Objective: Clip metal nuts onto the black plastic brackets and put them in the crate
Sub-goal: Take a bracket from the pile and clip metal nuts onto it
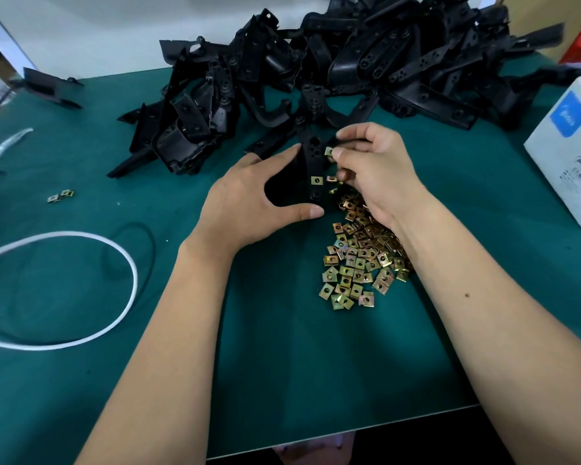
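Your left hand (249, 203) grips a black plastic bracket (311, 162) at the middle of the green mat (282, 364), thumb curled under its near end and fingers wrapped over the left side, so the strip stands roughly lengthwise away from you. One brass-coloured clip nut (316, 180) already sits on the bracket's lower part, just above the thumb. Your right hand (379, 172) is curled too, and its thumb and forefinger pinch a second nut (328, 151) right against the bracket's right edge, level with the upper holes (whether it is touching the plastic or just beside it, you cannot tell from this angle). More nuts show under the right palm, but it is unclear whether the hand is holding them.

The loose pile of nuts (363, 256) lies spread on the mat under and just near of your right wrist. The heap of unworked brackets (332, 68) fills the far side of the mat, its nearest pieces just beyond your fingertips. A single bracket (52, 87) lies apart at the far left.

Two stray nuts (60, 195) rest on the mat well left of your hands. A white cord loop (81, 283) curls on the left side of the mat, with a black cord (145, 243) beside it. A white carton (571, 156) stands at the right edge.
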The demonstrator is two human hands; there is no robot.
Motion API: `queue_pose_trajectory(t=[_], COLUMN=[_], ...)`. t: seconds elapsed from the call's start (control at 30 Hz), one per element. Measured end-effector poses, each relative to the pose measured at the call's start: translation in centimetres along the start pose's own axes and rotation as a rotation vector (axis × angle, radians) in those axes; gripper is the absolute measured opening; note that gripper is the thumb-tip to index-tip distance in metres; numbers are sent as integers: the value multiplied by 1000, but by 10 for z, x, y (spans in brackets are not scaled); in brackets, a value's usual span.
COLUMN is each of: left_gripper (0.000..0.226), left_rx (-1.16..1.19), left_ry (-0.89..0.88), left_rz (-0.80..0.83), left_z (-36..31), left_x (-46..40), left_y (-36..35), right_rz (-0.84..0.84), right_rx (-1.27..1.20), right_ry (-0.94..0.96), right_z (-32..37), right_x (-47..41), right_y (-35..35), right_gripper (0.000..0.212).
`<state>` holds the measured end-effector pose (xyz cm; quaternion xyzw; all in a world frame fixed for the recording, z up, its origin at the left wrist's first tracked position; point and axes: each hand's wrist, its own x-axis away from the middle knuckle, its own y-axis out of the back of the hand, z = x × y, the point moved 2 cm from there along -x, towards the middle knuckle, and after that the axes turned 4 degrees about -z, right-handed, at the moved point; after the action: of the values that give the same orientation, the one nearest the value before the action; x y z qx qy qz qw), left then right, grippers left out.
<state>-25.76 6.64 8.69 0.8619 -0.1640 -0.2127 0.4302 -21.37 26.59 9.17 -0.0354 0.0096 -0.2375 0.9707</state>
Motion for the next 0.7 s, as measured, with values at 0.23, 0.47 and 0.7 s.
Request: queue_pose_trajectory(t=[0.23, 0.47, 0.7], left_gripper=[104, 104, 100], left_rx=[10, 10, -20], left_ry=[-8, -41, -72], left_rz=[0, 20, 24], left_z=[-1, -4, -8], left_x=[1, 1, 1], left_y=[1, 2, -3], right_rz=[24, 99, 123], right_rx=[19, 40, 72], right_ry=[-11, -50, -8], right_z=[-2, 4, 4], right_x=[0, 0, 3], right_y=[-1, 4, 6], right_gripper=[20, 27, 32])
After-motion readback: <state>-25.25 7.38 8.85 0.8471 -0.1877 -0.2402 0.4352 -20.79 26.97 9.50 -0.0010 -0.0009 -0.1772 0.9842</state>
